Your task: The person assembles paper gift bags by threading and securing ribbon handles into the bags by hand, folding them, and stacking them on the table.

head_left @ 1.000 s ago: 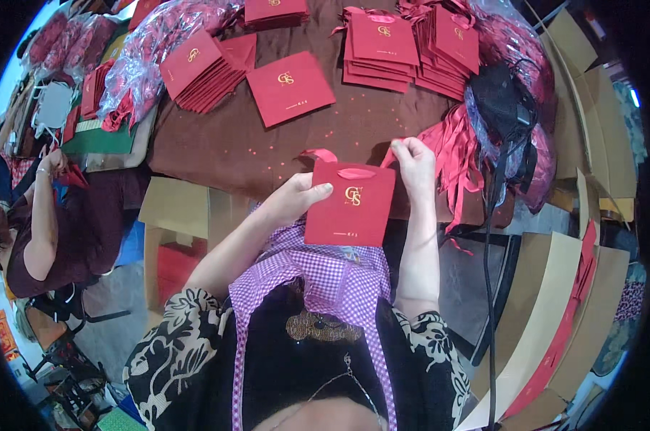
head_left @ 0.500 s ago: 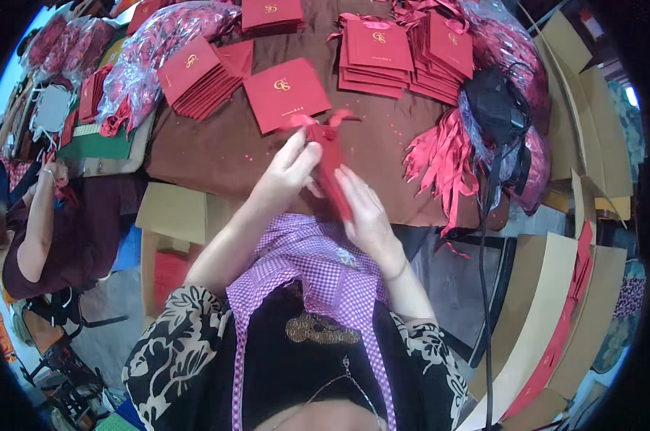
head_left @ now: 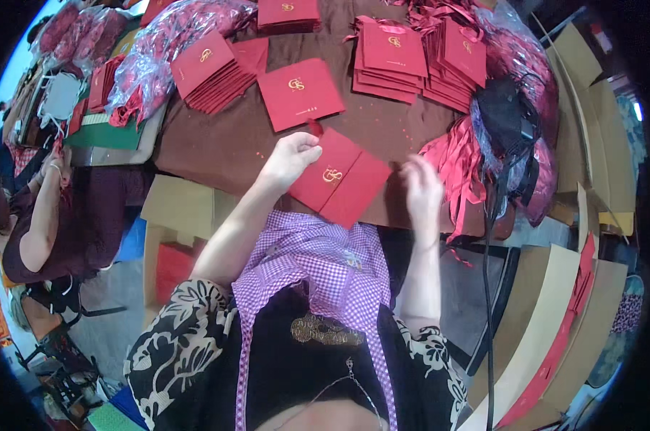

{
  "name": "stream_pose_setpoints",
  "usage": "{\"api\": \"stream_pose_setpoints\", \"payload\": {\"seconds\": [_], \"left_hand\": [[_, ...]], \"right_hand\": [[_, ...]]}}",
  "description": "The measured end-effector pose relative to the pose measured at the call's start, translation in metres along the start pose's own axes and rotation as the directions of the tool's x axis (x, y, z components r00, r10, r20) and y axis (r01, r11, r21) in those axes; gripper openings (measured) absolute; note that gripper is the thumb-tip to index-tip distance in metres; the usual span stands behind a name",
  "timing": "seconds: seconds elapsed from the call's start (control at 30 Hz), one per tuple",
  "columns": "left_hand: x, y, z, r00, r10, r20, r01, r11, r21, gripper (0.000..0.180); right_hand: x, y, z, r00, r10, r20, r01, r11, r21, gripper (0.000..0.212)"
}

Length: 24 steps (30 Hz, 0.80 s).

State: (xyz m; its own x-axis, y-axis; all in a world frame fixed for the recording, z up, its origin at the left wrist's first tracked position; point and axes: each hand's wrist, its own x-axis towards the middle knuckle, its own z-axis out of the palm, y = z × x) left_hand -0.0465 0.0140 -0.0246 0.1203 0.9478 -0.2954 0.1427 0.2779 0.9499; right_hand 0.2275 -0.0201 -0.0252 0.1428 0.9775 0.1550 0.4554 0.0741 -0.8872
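Left hand (head_left: 290, 156) fingers pinch flat red paper bag (head_left: 339, 178) over brown tabletop (head_left: 224, 144) edge; right hand (head_left: 422, 188) beside it, blurred, fingers' grip indiscernible.

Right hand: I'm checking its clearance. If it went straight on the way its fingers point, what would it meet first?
The right hand, blurred and open, points up the picture across the brown table. Bare tabletop comes first, then probably the stack of red bags; depth is unclear.

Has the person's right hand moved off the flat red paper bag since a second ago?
Yes. The right hand has left the flat red paper bag and gone right, toward the pile of red ribbons at the brown table's edge.
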Motion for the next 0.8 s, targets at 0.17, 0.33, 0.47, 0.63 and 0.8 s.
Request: {"api": "stream_pose_setpoints", "payload": {"seconds": [0.17,0.33,0.47,0.63,0.8], "left_hand": [[0.008,-0.02,0.011,1.0,-0.007,0.019,0.008,0.996,-0.092,0.026],[0.006,-0.02,0.017,1.0,-0.021,0.018,0.022,0.998,-0.054,0.029],[0.006,-0.015,0.017,0.998,-0.056,0.01,0.056,0.998,0.036,0.038],[0.0,-0.009,0.023,0.996,-0.074,0.051,0.074,0.997,-0.003,0.036],[0.0,-0.008,0.027,0.996,-0.068,0.059,0.066,0.997,0.035,0.034]], "right_hand": [[0.056,0.031,-0.028,0.898,-0.437,0.047,0.398,0.764,-0.508,0.028],[0.064,0.038,-0.028,0.901,-0.378,0.213,0.429,0.699,-0.572,0.026],[0.063,0.042,-0.026,0.899,-0.388,0.203,0.424,0.654,-0.627,0.016],[0.061,0.038,-0.022,0.892,-0.434,0.128,0.415,0.671,-0.614,0.008],[0.038,0.006,0.007,0.88,-0.474,0.022,0.454,0.829,-0.326,0.009]]}}
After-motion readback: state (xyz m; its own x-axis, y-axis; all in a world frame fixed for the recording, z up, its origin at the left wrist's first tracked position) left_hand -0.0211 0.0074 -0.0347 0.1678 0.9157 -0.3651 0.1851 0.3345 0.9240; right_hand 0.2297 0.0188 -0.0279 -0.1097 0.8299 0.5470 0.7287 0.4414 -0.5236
